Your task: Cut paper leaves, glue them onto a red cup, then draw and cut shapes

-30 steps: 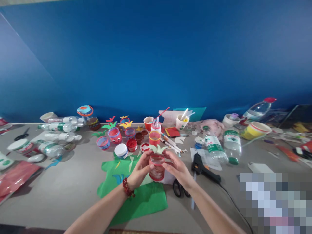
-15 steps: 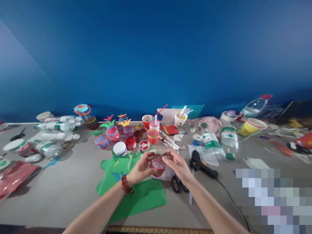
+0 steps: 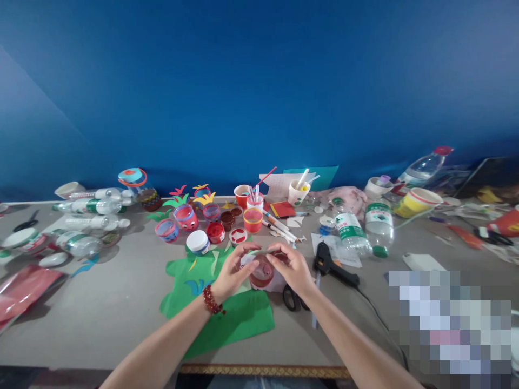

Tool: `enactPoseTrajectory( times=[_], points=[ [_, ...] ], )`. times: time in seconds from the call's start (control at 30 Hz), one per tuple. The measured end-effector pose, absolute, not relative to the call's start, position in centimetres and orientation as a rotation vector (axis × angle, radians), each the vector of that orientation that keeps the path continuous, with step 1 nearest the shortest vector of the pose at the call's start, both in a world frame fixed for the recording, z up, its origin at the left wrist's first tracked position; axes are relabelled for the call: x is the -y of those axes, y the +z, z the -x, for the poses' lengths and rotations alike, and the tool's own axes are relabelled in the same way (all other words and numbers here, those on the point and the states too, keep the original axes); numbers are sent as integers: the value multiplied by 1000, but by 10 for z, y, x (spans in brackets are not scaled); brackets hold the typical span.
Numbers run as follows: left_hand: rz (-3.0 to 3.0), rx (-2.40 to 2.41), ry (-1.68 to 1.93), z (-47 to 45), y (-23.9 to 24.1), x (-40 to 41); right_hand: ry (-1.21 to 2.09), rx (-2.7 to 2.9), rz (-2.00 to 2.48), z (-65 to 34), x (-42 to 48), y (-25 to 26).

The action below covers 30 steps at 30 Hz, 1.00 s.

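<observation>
A white cup (image 3: 297, 198) holds sticks (image 3: 302, 179) at one o'clock from a reddish cup (image 3: 260, 279), which curled left hand (image 3: 235, 272) and right hand (image 3: 292, 268) grip beyond a green sheet (image 3: 245, 320), mouth and axis tilting toward six.

Room near L, R obstr. glue gun (image 3: 333, 269) (+cord (image 3: 384, 322))

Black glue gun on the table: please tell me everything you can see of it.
The glue gun looks like black plastic, lying on its side, partly over white paper on the table. Its handle points right, a dark cord trailing from its end. A translucent stick, partly hidden by the right arm, seems to extend from the body. The right hand is not touching the gun.
</observation>
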State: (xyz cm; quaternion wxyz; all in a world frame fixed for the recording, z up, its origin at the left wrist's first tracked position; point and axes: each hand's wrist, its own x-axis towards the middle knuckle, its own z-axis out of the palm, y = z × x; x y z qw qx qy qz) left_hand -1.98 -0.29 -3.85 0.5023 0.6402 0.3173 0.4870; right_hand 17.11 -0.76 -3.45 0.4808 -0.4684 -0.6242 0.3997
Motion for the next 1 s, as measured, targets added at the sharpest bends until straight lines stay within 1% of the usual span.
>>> enactPoseTrajectory(
  times=[0.3, 0.57, 1.0],
  points=[
    [-1687, -1019, 1202, 9, -33, 0, 905, 1532, 1094, -169, 5, -35],
    [-1726, -1071, 1212, 6, -36, 0, 892, 1524, 1087, -167, 3, -39],
    [-1614, -1122, 1202, 4, -41, 1, 939, 1531, 1087, -166, 3, -41]
  ],
)
